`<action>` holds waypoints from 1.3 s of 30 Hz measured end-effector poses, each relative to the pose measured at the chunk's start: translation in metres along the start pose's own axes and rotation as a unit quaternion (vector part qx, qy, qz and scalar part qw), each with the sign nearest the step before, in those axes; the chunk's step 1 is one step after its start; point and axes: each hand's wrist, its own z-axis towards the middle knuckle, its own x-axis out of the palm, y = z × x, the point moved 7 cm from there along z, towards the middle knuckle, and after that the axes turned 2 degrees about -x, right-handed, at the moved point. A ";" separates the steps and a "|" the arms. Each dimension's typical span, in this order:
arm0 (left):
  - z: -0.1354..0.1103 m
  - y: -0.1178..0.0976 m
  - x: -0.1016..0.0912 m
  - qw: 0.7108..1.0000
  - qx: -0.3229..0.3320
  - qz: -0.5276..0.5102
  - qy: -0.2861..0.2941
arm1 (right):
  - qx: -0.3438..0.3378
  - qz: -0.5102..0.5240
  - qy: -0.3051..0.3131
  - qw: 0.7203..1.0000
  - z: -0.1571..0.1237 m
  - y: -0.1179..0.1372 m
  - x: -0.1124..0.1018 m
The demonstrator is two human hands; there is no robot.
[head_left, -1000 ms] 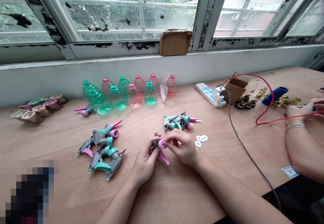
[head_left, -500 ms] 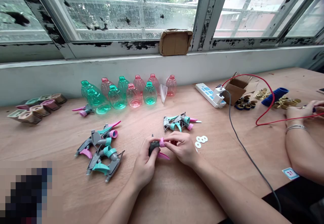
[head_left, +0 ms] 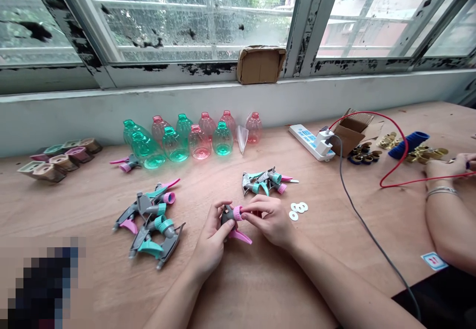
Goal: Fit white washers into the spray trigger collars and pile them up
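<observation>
A grey trigger spray head (head_left: pixel 227 214) with a pink collar and pink trigger is in my left hand (head_left: pixel 211 242), whose fingers and thumb close around its body. The collar's mouth faces right. At that mouth, the thumb and fingertips of my right hand (head_left: pixel 273 221) are pinched together; whatever lies between them is hidden. Just right of this hand lie several white ring washers (head_left: pixel 293 215). More spray heads in grey, teal and pink form a pile (head_left: pixel 152 225) on the left, and a smaller pile (head_left: pixel 268 181) lies beyond my right hand.
Green and pink clear bottles (head_left: pixel 176 146) stand along the wall, near a small plastic bag (head_left: pixel 242 138). Farther right are a power strip (head_left: pixel 310 141), a grey cable (head_left: pixel 362 215) and a red cable (head_left: pixel 397 186). Another person's arm (head_left: pixel 446 215) rests at the right edge.
The spray head has turned slightly in my left hand, so its pink trigger shows more below. My right fingertips stay at the collar. The whole view has shifted a little.
</observation>
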 end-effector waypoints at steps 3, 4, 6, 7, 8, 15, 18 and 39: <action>-0.001 -0.003 -0.002 0.995 0.027 0.094 -0.019 | -0.005 -0.022 0.003 1.000 0.000 0.001 0.000; -0.002 -0.005 -0.002 0.990 0.044 0.134 -0.025 | -0.004 -0.027 0.003 1.000 0.000 0.001 0.001; -0.003 -0.011 -0.001 0.976 0.086 0.199 -0.031 | 0.004 -0.035 0.004 0.999 0.000 -0.001 0.001; -0.004 -0.014 0.000 0.969 0.106 0.220 -0.033 | 0.011 -0.037 0.005 0.999 0.000 -0.003 0.001; -0.005 -0.016 0.001 0.964 0.124 0.234 -0.035 | 0.018 -0.038 0.006 0.999 0.000 -0.005 0.002; -0.008 -0.023 0.008 0.958 0.159 0.237 -0.015 | 0.063 0.006 0.020 0.998 -0.001 -0.013 0.006; -0.008 -0.023 0.007 0.958 0.158 0.239 -0.020 | 0.067 0.006 0.021 0.998 0.000 -0.012 0.006; 0.002 -0.014 -0.007 0.999 0.038 -0.035 -0.010 | -0.002 -0.166 -0.094 0.982 0.010 -0.015 -0.047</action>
